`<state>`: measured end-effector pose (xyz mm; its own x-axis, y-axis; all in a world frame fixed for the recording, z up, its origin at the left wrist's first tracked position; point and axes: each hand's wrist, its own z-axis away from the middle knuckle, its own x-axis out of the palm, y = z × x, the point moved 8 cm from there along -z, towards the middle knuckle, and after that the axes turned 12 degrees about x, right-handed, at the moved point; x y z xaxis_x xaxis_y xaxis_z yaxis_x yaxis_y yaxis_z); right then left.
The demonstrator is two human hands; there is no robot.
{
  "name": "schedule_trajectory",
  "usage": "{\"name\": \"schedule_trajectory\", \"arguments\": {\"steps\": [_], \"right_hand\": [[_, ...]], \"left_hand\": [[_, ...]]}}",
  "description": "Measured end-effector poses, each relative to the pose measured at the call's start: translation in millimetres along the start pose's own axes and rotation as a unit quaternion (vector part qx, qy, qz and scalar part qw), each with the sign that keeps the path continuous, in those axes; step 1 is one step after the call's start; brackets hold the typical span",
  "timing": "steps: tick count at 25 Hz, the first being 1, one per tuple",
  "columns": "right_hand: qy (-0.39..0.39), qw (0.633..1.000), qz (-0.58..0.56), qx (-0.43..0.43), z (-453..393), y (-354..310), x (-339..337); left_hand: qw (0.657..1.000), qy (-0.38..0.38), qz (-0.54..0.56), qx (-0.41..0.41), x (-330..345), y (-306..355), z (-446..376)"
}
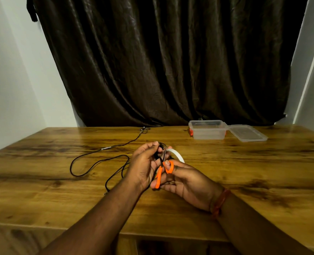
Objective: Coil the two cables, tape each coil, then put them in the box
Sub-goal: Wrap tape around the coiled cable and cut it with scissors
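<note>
While the curtain (pixel 167 61) hangs dark behind it all, the table (pixel 244 172) carries everything, and the work happens just above its middle. Far beyond the fingertips, toward the right back edge, the box (pixel 208 129) stands open with its lid (pixel 248 133) laid flat just beside it, touching or nearly so; I judge it was left that way so the finished coils can simply be dropped in.

Out past the left knuckles, a loose cable (pixel 90 159) sprawls across the wood in slack loops, not yet coiled, one end reaching toward the back edge.

Closer in, the left hand (pixel 143 166) curls its fingers and thumb around a small dark coil (pixel 160 150), pinching it up off the table, probably to keep the turns from springing apart. A white strip of tape (pixel 176 154) arcs away from those fingertips to the right.

The right hand (pixel 185 183) grips orange scissors (pixel 162 172), thumb through one loop, fingers curled around the other handle. The blades point up at the tape right beside the left fingertips; whether they have bitten yet I cannot tell. It looks like the first coil's tape is being cut.
</note>
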<state>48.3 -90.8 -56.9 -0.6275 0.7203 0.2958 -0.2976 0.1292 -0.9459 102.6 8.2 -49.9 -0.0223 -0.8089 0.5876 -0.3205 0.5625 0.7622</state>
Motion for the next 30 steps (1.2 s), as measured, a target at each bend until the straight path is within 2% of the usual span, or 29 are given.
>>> {"name": "schedule_trajectory", "arguments": {"steps": [13,30], "right_hand": [[0.05,0.996,-0.054,-0.045,-4.6,-4.7,-12.1],[0.086,0.995,-0.02,-0.042,1.3,-5.9,-17.4]], "left_hand": [[0.999,-0.004,-0.043,0.018,7.2,9.7,8.2],[0.999,-0.001,-0.029,0.023,7.2,9.7,8.0]]}}
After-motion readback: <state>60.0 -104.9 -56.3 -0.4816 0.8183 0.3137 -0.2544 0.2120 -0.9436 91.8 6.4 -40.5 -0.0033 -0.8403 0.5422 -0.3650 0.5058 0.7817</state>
